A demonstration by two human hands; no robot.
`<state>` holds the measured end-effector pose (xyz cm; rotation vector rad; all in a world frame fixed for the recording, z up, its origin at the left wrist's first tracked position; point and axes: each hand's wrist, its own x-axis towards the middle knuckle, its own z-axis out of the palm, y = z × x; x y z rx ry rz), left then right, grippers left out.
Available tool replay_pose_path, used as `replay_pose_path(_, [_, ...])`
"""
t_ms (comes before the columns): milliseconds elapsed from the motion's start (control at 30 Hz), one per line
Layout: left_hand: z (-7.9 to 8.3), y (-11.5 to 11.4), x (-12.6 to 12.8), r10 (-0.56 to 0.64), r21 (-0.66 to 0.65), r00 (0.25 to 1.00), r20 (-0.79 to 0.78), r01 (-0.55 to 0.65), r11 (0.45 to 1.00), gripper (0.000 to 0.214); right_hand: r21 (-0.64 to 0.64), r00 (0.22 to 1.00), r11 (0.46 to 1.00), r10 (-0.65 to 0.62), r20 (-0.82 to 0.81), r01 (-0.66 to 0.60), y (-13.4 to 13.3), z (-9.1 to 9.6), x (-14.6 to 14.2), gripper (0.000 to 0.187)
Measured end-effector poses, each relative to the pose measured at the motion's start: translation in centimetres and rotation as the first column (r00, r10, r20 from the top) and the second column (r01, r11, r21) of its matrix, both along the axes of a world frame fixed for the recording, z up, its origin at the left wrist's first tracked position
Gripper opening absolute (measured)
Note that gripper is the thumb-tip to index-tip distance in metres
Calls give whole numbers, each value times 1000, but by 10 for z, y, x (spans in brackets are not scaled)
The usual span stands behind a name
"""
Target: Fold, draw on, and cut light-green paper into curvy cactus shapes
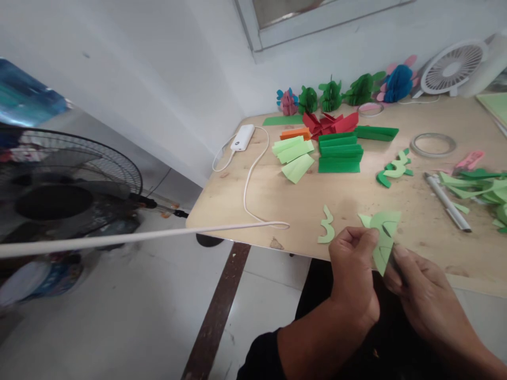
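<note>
My left hand pinches a folded light green paper piece just over the near edge of the wooden table. My right hand is closed beside it and seems to grip a dark tool, perhaps scissors, at the paper's lower edge; the tool is mostly hidden. A curved light green offcut lies on the table just left of my hands.
Stacks of folded light green, dark green, red and orange paper sit mid-table. Green scraps, a pen, tape rings, a power bank with cable, paper ornaments, a small fan. A floor fan stands left.
</note>
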<state>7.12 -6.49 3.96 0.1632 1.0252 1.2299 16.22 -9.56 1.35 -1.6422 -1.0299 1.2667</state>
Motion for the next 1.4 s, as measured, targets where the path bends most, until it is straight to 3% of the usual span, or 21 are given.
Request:
replay_pose_path(500, [1, -2, -1, -11, -5, 1000, 10, 11, 1000, 38, 14, 999, 1000, -10, 50, 9, 2, 4, 1, 64])
replay_pose_path(733, [-2, 5, -5, 22, 68, 1000, -14, -21, 997, 31, 50, 999, 998, 38, 30, -39, 0, -3, 4, 63])
replay_pose_path(1400, [2, 1, -5, -3, 20, 1000, -2, 3, 1000, 32, -44, 1000, 999, -6, -30, 4, -4, -10, 7, 55])
